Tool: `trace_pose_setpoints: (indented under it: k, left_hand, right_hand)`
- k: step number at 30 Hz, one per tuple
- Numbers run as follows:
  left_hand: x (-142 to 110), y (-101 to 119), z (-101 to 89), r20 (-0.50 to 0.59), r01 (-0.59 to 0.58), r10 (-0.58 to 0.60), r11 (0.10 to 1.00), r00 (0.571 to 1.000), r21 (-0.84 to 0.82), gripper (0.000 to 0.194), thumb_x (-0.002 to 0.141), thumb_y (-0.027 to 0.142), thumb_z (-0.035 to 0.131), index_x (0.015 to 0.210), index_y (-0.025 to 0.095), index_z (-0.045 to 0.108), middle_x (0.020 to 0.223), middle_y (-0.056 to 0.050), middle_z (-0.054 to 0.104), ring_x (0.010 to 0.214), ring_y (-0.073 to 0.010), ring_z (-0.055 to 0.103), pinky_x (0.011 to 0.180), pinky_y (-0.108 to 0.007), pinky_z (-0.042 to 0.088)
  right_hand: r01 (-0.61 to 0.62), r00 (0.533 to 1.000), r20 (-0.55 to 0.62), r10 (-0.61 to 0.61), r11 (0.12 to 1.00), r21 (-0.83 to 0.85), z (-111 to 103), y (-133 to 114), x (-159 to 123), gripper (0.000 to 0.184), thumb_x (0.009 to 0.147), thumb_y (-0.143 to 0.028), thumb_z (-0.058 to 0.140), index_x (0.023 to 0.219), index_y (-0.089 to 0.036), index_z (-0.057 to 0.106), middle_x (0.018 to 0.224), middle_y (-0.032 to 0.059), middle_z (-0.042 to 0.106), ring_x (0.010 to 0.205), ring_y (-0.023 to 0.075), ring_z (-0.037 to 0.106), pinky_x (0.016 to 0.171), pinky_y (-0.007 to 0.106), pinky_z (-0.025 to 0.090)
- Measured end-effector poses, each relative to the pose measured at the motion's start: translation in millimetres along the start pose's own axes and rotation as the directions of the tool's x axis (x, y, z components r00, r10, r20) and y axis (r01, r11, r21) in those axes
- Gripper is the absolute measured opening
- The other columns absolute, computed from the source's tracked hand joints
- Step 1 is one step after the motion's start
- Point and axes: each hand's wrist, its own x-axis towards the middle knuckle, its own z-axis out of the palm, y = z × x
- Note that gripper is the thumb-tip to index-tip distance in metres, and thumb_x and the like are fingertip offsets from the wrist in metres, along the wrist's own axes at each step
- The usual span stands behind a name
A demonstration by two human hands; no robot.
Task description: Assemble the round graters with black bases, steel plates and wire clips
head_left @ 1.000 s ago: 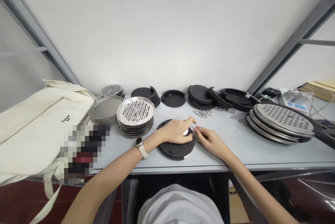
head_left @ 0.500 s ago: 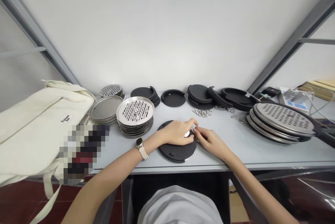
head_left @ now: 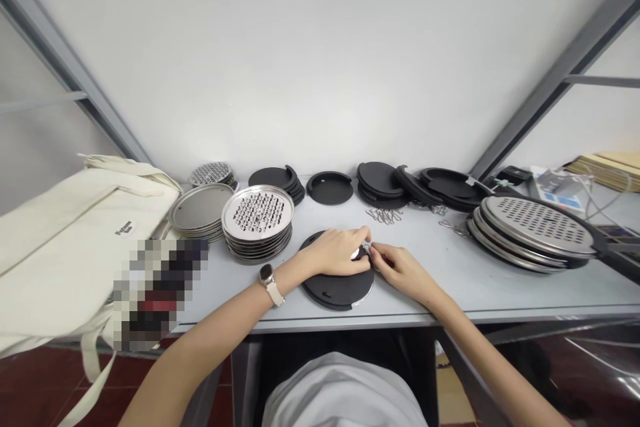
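The left hand (head_left: 336,252) rests on a round black disc (head_left: 337,292), a steel rim showing along its lower edge, its fingers closed around a small white piece (head_left: 356,254). The right hand (head_left: 400,270) pinches a thin wire clip (head_left: 367,249) just beside the left fingertips, over the disc's edge. Beyond the disc, on the table (head_left: 450,290), lie four groups of black discs (head_left: 380,180) and two piles of wire clips (head_left: 384,216). Left of the disc stand two steel grater stacks (head_left: 257,227) and one plain steel plate stack (head_left: 200,210); right of it stands one more grater stack (head_left: 530,230).
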Motion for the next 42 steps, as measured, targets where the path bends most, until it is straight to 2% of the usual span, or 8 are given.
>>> trace_pose_setpoints:
  k: [4, 13, 23, 34, 42]
  left_hand:
    - [0, 0, 0.5, -0.008, -0.025, 0.025, 0.999, 1.000, 0.029, 0.015, 0.086, 0.033, 0.045, 0.090, 0.020, 0.048, 0.092, -0.004, 0.063, 0.077, -0.0201, 0.060, 0.062, -0.029, 0.039]
    - [0, 0, -1.1, 0.010, -0.035, 0.035, 0.999, 0.999, -0.014, 0.014, 0.086, 0.033, 0.047, 0.089, 0.019, 0.050, 0.090, -0.003, 0.061, 0.077, -0.0187, 0.058, 0.063, -0.029, 0.040]
    - [1, -5, 2.6, -0.036, -0.065, 0.062, 0.994, 0.997, -0.086, 0.012, 0.084, 0.031, 0.049, 0.085, 0.020, 0.049, 0.086, -0.001, 0.061, 0.074, -0.0164, 0.056, 0.061, -0.026, 0.036]
    - [3, -11, 4.9, 0.013, 0.060, -0.058, 0.961, 0.998, -0.272, 0.015, 0.077, 0.033, 0.056, 0.086, 0.021, 0.054, 0.082, 0.002, 0.063, 0.072, -0.0143, 0.057, 0.061, -0.023, 0.037]
    - [3, -14, 6.2, 0.017, 0.053, -0.051, 0.945, 0.999, -0.322, 0.017, 0.074, 0.031, 0.059, 0.086, 0.021, 0.054, 0.080, 0.003, 0.061, 0.070, -0.0131, 0.055, 0.059, -0.022, 0.036]
  right_hand:
    - [0.007, 1.000, -0.002, -0.007, 1.000, 0.002, 0, -1, 0, 0.032, 0.094, -0.033, 0.033, 0.065, -0.021, 0.036, 0.058, -0.0024, 0.046, 0.054, 0.0130, 0.043, 0.054, 0.024, 0.032]
    - [0.003, 1.000, -0.005, -0.003, 1.000, 0.008, -1, -1, -1, 0.033, 0.094, -0.034, 0.033, 0.065, -0.020, 0.038, 0.058, -0.0024, 0.046, 0.054, 0.0129, 0.042, 0.054, 0.024, 0.033]
    - [-0.018, 1.000, -0.003, 0.018, 1.000, 0.019, -1, -3, -1, 0.031, 0.093, -0.033, 0.034, 0.065, -0.020, 0.037, 0.056, -0.0035, 0.043, 0.053, 0.0116, 0.040, 0.052, 0.024, 0.030]
    - [-0.020, 1.000, -0.014, 0.020, 1.000, 0.019, 2, 1, -1, 0.032, 0.093, -0.034, 0.035, 0.063, -0.021, 0.035, 0.055, -0.0038, 0.041, 0.052, 0.0119, 0.039, 0.051, 0.025, 0.029]
    - [-0.030, 0.999, -0.010, 0.030, 0.999, 0.045, 2, 0, -1, 0.032, 0.092, -0.034, 0.036, 0.063, -0.021, 0.033, 0.054, -0.0044, 0.038, 0.051, 0.0119, 0.037, 0.050, 0.025, 0.027]
